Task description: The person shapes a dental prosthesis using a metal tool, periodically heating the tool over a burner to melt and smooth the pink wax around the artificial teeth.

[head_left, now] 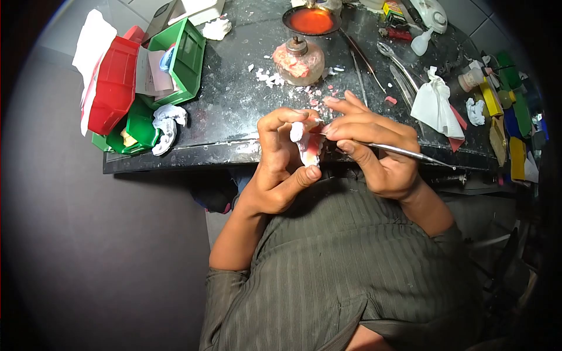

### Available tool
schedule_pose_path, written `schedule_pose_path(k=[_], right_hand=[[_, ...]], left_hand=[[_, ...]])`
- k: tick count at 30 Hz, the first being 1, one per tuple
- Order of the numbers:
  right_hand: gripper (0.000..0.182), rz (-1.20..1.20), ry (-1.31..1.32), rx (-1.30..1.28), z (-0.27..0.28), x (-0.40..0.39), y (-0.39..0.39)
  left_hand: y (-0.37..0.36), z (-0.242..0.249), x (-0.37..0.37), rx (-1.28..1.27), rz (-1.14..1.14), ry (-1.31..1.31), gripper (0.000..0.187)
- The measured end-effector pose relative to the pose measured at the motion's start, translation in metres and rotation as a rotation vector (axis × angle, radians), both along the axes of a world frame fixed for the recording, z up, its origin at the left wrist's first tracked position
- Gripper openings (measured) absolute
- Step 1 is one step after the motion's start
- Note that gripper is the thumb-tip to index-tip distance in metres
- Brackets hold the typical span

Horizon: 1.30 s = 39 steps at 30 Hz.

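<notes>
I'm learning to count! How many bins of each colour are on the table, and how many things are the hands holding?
Green bins: 2
Red bins: 1
Things held: 2, a dental cast in the left hand and a metal tool in the right hand
Total: 5

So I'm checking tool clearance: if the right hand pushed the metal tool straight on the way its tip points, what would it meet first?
The right hand holds the tool with its tip aimed left at the white and pink cast in the left hand. It would probably meet the cast first; the tip looks already at it, though depth is unclear.
</notes>
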State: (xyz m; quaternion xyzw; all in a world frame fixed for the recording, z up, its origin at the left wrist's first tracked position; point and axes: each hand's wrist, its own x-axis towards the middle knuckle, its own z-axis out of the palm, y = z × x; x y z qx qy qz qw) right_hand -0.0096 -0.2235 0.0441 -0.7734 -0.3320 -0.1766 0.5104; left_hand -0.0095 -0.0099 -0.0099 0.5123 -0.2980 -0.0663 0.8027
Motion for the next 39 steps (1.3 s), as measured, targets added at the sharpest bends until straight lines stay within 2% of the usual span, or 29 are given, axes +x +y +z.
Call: schedule_pose_path(k=[4, 5, 8, 10, 14, 16, 17, 22, 24, 26, 29, 31, 35, 39], right_hand=[[0.008, 0.098, 0.007, -0.095, 0.009, -0.009, 0.003], [0.008, 0.107, 0.037, -0.051, 0.009, -0.009, 0.002], [0.009, 0.028, 0.039, 0.044, 0.005, -0.004, 0.003], [0.009, 0.071, 0.019, 0.028, 0.004, -0.006, 0.004], [0.010, 0.257, 0.155, 0.105, 0.008, -0.009, 0.000], [0.011, 0.109, 0.089, 0.086, 0.009, -0.005, 0.000], [0.010, 0.077, 0.122, 0.133, 0.006, -0.004, 0.000], [0.009, 0.169, 0.098, 0.097, 0.003, -0.009, 0.001], [0.008, 0.223, 0.156, 0.109, 0.008, -0.009, -0.002], [0.009, 0.110, 0.124, 0.086, 0.008, -0.006, -0.001], [0.009, 0.151, 0.095, 0.076, 0.004, -0.003, -0.002], [0.009, 0.261, 0.186, 0.149, 0.004, -0.006, -0.002], [0.010, 0.156, 0.197, 0.168, 0.001, -0.001, -0.004], [0.010, 0.233, 0.225, 0.128, 0.006, -0.003, -0.006]], left_hand=[[-0.004, 0.005, 0.001, 0.020, 0.034, -0.083, 0.076], [0.000, 0.001, 0.005, 0.090, 0.051, -0.163, 0.078], [0.001, -0.003, 0.003, 0.027, -0.044, -0.087, 0.078], [0.000, -0.001, 0.006, 0.050, -0.002, -0.109, 0.077], [0.001, -0.001, 0.007, 0.133, 0.038, -0.247, 0.074], [-0.002, 0.002, 0.002, 0.014, -0.034, -0.064, 0.069], [-0.002, 0.001, 0.003, 0.013, -0.037, -0.066, 0.069], [0.003, 0.001, 0.013, 0.153, -0.004, -0.304, 0.071], [0.002, -0.001, 0.013, 0.138, 0.003, -0.297, 0.071], [-0.001, 0.000, 0.012, 0.119, 0.008, -0.295, 0.072], [-0.003, 0.005, 0.011, 0.080, 0.040, -0.239, 0.071], [0.000, 0.005, 0.011, 0.047, -0.015, -0.204, 0.082], [-0.006, 0.011, 0.008, 0.013, 0.007, -0.147, 0.076], [-0.004, 0.011, 0.007, 0.029, 0.001, -0.102, 0.075]])
